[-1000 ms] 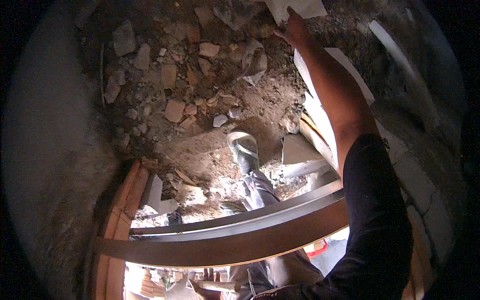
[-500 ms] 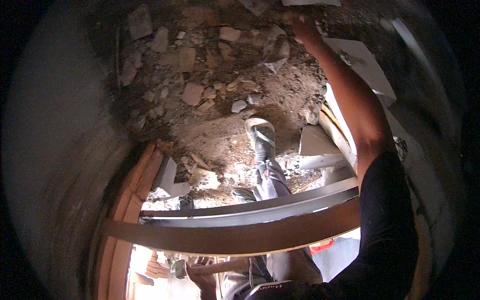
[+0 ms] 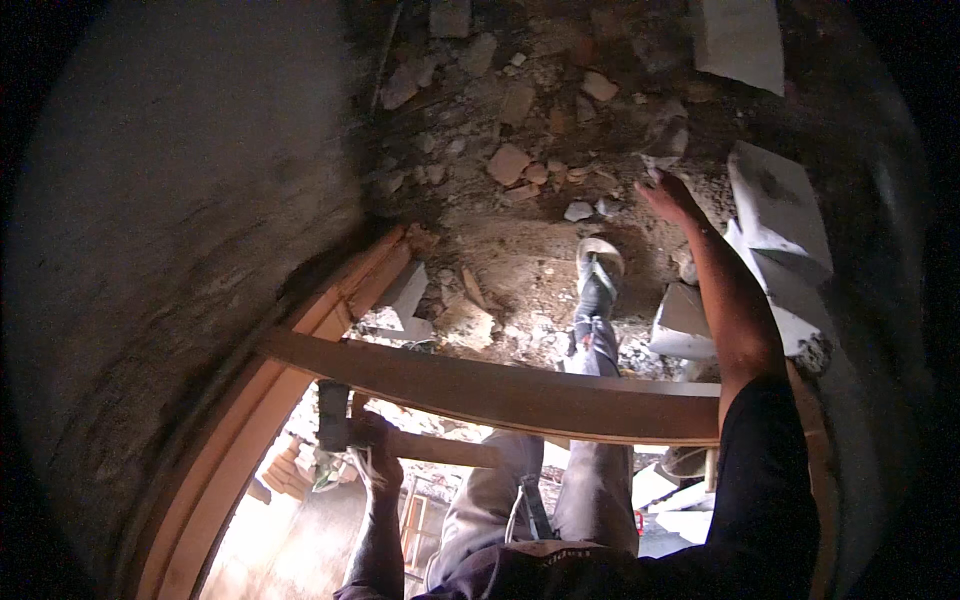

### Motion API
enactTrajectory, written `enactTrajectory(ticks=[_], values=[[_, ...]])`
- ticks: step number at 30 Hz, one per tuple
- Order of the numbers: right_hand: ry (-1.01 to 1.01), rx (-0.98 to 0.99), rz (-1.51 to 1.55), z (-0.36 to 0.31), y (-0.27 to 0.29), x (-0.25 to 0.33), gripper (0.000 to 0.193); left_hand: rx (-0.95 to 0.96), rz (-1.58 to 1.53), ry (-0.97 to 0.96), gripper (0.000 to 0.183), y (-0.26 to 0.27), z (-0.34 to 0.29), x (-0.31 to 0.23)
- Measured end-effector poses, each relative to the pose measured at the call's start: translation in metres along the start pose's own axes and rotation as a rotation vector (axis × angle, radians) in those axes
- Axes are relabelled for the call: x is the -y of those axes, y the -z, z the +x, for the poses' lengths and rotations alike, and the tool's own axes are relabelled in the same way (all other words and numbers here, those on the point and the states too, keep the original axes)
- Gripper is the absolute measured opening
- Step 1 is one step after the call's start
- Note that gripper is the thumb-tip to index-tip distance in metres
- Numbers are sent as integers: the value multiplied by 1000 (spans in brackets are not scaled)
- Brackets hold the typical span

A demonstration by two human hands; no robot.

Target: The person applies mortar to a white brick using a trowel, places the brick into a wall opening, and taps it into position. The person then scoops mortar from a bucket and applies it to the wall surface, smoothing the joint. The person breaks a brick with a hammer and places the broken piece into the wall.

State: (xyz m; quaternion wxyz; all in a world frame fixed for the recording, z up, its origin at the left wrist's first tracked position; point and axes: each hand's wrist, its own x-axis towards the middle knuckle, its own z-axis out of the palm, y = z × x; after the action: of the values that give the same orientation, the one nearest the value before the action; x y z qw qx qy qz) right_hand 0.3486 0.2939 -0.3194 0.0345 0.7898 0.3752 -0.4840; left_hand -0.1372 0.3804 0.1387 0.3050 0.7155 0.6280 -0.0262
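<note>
Right arm extended forward, elbow nearly straight; right hand (image 3: 668,196) at 2 o'clock from mid-view, above rubble, near a pale crumpled scrap (image 3: 668,138). Whether its fingers hold anything cannot be determined. Left forearm upright at 7 o'clock, left hand (image 3: 377,445) closed around the hammer (image 3: 448,450) close to its head, handle pointing to 3 o'clock. Obstruction: a wooden beam (image 3: 500,392) spans 6 o'clock, between left hand and rubble. White slab (image 3: 775,200) between 2 and 3 o'clock; brick fragments (image 3: 508,164) at 12.

Right arm (image 3: 740,310) outstretched, right fingers (image 3: 655,182) parted; left forearm (image 3: 378,530) lower, left fingers (image 3: 373,430) curled.
</note>
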Motion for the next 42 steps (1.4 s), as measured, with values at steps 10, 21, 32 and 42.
enactTrajectory(ticks=[10, 21, 32, 42], values=[[35, -173, 96, -33, 42, -6, 52, -370, -263, 189, 38, -4, -1, 15], [147, -197, 576, -42, 18, -71, 51, -221, -452, -98, 39, -27, 35, 64], [-179, -205, 1448, -23, 86, 8, 37, 19, -107, -341, 29, -13, 14, 41], [232, -505, 462, 99, 123, -83, 78, 62, -224, 162, 28, -34, -23, 127]])
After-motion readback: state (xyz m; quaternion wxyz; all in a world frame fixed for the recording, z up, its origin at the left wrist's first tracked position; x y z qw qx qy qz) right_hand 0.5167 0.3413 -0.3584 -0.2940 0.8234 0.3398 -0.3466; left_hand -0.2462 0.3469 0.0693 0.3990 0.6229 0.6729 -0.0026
